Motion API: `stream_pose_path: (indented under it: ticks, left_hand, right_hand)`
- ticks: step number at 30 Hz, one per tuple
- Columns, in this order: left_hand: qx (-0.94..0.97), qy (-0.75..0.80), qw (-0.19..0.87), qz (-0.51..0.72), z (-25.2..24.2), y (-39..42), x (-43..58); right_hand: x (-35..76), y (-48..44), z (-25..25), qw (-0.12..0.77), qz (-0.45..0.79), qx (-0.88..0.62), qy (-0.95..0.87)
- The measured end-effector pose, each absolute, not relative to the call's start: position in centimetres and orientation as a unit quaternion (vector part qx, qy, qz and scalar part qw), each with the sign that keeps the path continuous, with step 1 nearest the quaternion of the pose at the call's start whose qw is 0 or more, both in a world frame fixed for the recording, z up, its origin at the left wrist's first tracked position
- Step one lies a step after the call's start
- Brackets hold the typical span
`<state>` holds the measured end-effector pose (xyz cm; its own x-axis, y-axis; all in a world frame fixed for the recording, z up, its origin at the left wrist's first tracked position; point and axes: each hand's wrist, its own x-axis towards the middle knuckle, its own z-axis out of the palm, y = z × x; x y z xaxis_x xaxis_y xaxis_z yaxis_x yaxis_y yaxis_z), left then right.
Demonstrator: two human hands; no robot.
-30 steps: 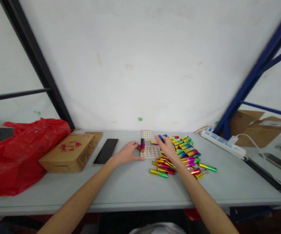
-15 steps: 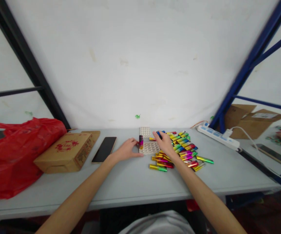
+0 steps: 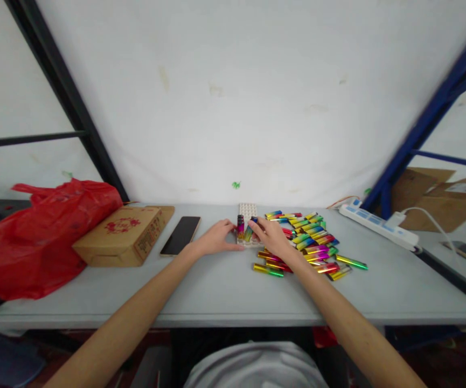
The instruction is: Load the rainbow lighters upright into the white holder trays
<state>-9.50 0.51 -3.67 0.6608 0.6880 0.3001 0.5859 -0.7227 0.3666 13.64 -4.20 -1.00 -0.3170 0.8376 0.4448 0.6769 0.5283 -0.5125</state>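
My left hand (image 3: 215,240) rests on the table against the left edge of a white holed tray (image 3: 247,242), fingers curled on its side. One colourful tube (image 3: 240,227) stands upright in the tray. My right hand (image 3: 272,236) pinches a blue-topped colourful tube (image 3: 250,230) and holds it tilted over the tray, beside the standing one. A heap of shiny multicoloured tubes (image 3: 311,240) lies just right of my right hand. A second white holed tray (image 3: 248,209) lies behind the first.
A black phone (image 3: 181,235), a cardboard box (image 3: 122,241) and a red plastic bag (image 3: 39,237) sit to the left. A white power strip (image 3: 376,225) with cable lies at the right. Black and blue rack posts flank the white wall.
My right hand has carried the blue-topped tube from the heap leftward to the tray, beside the standing tube. My left hand stays at the tray's edge.
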Motion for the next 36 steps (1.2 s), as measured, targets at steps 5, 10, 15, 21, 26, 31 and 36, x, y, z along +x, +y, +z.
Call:
stream_pose_path:
  ticks: [5,10,15,21,26,31,36]
  left_hand:
    - [0.904,0.354,0.116,0.208,-3.8,0.6,-9.5]
    - [0.904,0.36,0.113,0.2,-3.4,0.4,-9.4]
    - [0.904,0.361,0.113,0.198,-3.2,0.3,-9.3]
    - [0.904,0.357,0.12,0.202,-3.3,0.4,-9.4]
    - [0.903,0.36,0.123,0.201,-3.1,0.2,-9.4]
    - [0.901,0.366,0.128,0.195,-2.8,0.1,-9.3]
    - [0.896,0.369,0.134,0.205,-2.9,0.1,-9.3]
  right_hand:
    - [13.3,-3.8,-1.9,0.318,0.082,-0.455,-0.828]
    - [13.6,-3.0,-2.9,0.296,0.048,-0.429,-0.852]
    - [13.7,-3.1,-2.9,0.265,0.032,-0.428,-0.863]
    - [12.9,-3.4,-2.6,0.216,-0.046,-0.429,-0.876]
    - [13.9,-3.4,-1.6,0.241,0.016,-0.413,-0.878]
    - [19.5,-1.2,-0.3,0.313,0.004,-0.478,-0.821]
    - [24.8,3.4,0.0,0.251,-0.025,-0.502,-0.827]
